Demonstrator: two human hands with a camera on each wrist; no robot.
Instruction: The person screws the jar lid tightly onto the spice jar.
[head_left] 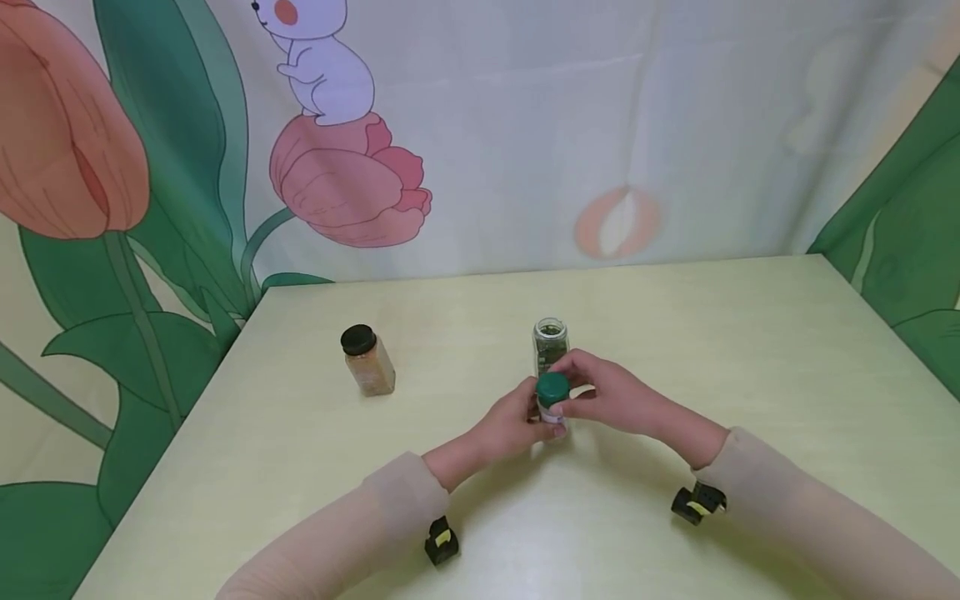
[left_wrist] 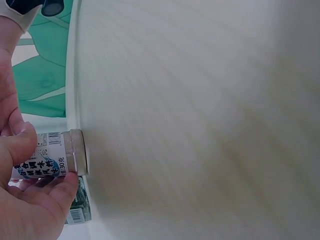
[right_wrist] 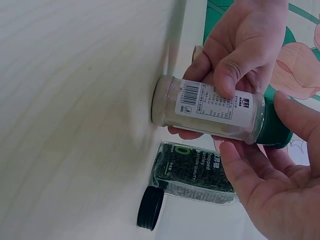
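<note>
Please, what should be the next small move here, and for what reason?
Probably the right hand should twist the round green cap while the left hand steadies the clear, white-labelled cylindrical jar: the cap sits on the jar, the right hand is at it, and the left hand grips the jar's body.

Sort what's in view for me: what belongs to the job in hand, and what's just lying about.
Belongs to the job:
Green-capped jar, held by the left hand
Green cap, with the right hand at it
Probably the open parsley jar and loose black cap beside it

Seems just lying about:
Black-capped jar, standing apart, untouched
</note>
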